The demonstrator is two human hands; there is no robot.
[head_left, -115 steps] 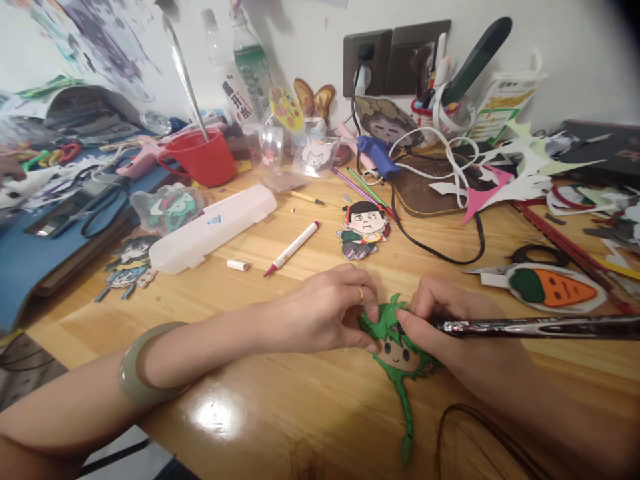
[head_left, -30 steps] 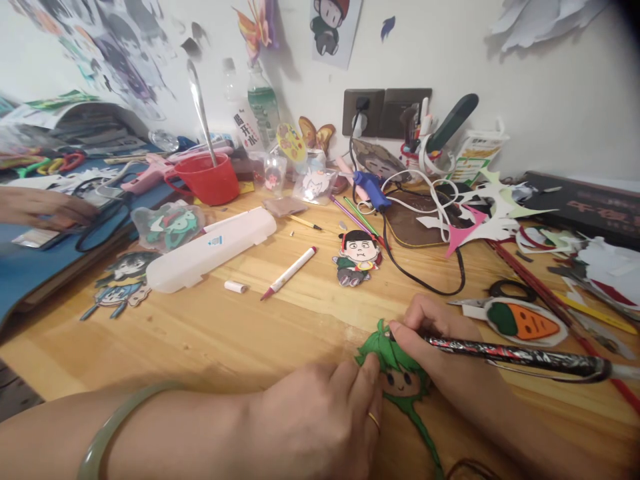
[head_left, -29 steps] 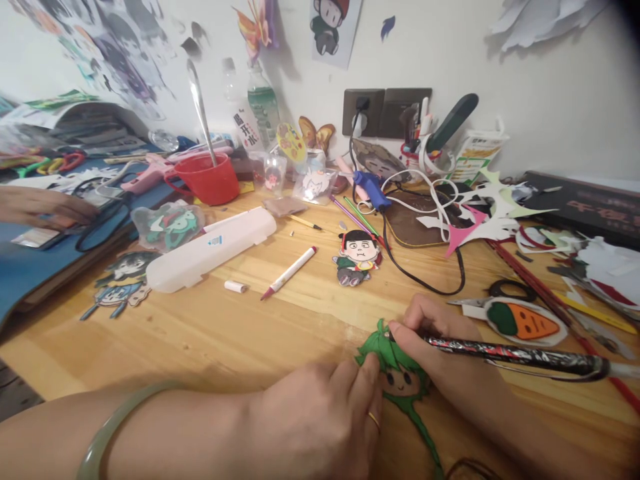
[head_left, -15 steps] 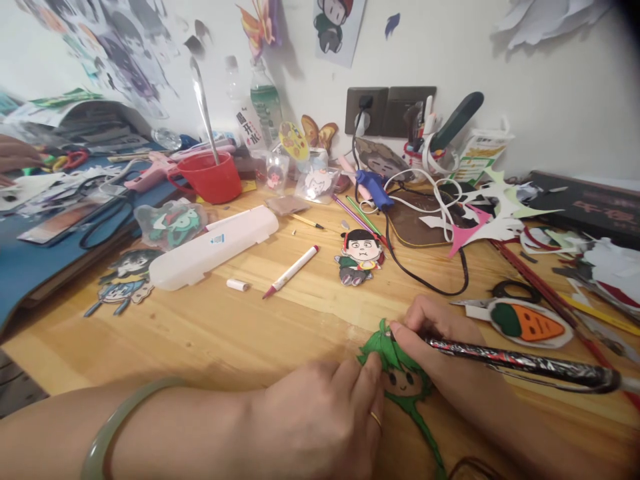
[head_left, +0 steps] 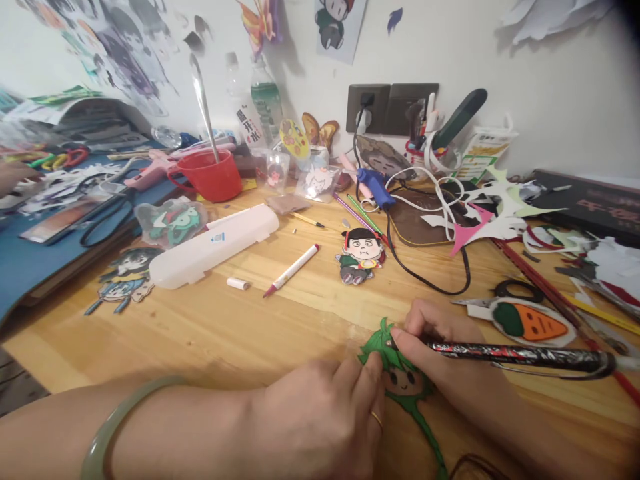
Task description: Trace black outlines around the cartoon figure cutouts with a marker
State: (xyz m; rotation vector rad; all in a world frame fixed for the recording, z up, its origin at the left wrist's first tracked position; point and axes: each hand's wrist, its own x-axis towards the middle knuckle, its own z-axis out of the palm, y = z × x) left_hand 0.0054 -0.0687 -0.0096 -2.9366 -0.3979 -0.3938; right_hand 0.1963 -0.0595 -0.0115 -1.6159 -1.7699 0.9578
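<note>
A green-haired paper cutout figure [head_left: 406,381] with a smiling face and a long green stem lies on the wooden table before me. My left hand [head_left: 325,413], with a ring on one finger and a pale green bangle on the wrist, holds the cutout's left side, its fingers bent and pressed together. In my right hand [head_left: 435,340] is a black patterned pen [head_left: 520,357], its body slanting out to the right. The pen's tip meets the green hair near my thumb. My right hand's heel covers part of the cutout's right side.
An uncapped marker [head_left: 293,270] and its cap [head_left: 237,284] lie ahead, near a black-haired paper figure [head_left: 361,257]. Scissors [head_left: 517,290] and a carrot cutout [head_left: 537,321] are at right. A red mug [head_left: 213,177] stands back left; another person's hand [head_left: 15,179] shows at far left.
The pen's far end has dipped slightly while its tip stays on the green hair. My left hand keeps its place. The other person's hand at far left has shifted.
</note>
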